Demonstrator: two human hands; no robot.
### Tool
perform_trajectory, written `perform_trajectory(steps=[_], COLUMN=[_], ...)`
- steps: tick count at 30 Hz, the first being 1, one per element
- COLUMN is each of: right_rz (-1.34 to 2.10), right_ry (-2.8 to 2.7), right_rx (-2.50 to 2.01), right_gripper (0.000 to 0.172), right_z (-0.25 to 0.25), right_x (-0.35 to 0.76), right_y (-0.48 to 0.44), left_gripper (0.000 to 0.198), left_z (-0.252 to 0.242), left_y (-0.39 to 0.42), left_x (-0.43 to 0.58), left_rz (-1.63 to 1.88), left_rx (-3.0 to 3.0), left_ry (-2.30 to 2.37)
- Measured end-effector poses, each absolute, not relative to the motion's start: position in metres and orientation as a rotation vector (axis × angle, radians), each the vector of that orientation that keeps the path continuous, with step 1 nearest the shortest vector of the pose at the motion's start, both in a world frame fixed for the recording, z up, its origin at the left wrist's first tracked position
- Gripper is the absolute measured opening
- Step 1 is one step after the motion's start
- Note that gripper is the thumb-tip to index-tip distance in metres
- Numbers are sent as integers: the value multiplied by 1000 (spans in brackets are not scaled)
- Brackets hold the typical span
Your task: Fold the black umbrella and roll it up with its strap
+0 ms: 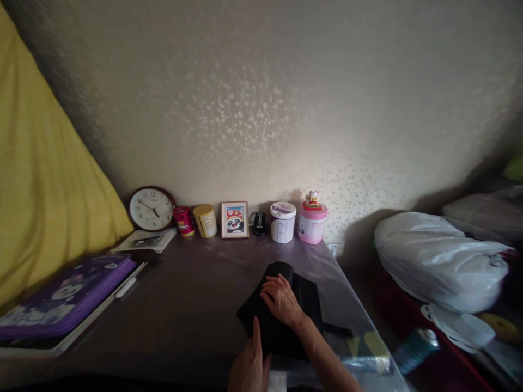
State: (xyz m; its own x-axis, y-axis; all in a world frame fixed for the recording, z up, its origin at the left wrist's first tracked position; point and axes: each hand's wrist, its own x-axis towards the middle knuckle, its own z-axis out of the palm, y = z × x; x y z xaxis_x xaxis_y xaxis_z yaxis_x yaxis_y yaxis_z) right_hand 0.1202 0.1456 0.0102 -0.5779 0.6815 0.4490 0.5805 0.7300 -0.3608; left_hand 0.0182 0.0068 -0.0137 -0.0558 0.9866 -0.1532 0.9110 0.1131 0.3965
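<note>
A black, cloth-like item (281,332), partly folded with a rounded upper end and a thin strap at its right side, lies near the table's front right. Its exact kind cannot be made out. My right hand (281,299) rests on top of it, fingers laid across the upper part. Lower down and to the left, my left hand (249,362) is at the item's near left side, index finger stretched upward and thumb apart. The lower part of the left hand leaves the frame.
Along the wall stand a clock (152,209), a pink can (184,221), a yellow can (205,221), a picture frame (235,220) and two tubs (283,222). A purple case (69,294) lies left; a white plastic bag (437,261) sits beyond the table's right edge.
</note>
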Motion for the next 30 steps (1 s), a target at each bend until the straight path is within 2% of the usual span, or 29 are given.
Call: perform_trajectory(steps=[6,12,18,23,30], right_rz=[113,194,122,218,573], right_ry=[-2197,-2240,-1943,-1603,-1322], right_rx=[-1192,-985,-1234,-1506,-1647], right_gripper=[21,18,27,33,39], right_z=[18,8,7,-6,-31], right_x=[118,120,147,200,232], right_y=[166,147,163,158,137], left_gripper=[61,56,56,52,51], left_z=[-14,-29,-14,-17,-17], left_y=[7,5,3,2,0], left_x=[19,17,21,19,19], left_rz=[192,272,230,296,274], left_rx=[1828,1962,1945,2041,2107], left_ry=[2091,2119,2147,2148,2186])
